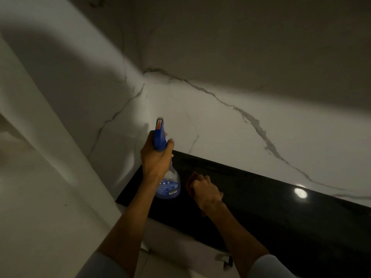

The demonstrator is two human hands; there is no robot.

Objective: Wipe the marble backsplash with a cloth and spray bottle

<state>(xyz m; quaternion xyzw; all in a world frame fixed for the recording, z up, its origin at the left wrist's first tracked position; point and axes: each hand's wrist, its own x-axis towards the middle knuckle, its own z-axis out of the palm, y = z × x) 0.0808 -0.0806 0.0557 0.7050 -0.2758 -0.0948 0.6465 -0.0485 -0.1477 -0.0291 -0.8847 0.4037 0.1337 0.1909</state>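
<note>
Upright spray bottle [163,163], nozzle toward backsplash [230,125]

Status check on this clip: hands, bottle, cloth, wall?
Left hand gripping spray bottle, nozzle toward backsplash. Right hand fisted on dark cloth above black counter. Nothing blocking the wall.

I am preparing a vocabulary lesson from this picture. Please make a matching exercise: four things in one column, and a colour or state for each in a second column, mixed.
Things:
1. spray bottle
2. cloth
3. backsplash
4. countertop

Descriptions:
A. glossy black, reflecting a lamp
B. bunched in the right hand
C. white with grey veins
D. blue nozzle, held in the left hand

Pairs: 1-D, 2-B, 3-C, 4-A
</note>
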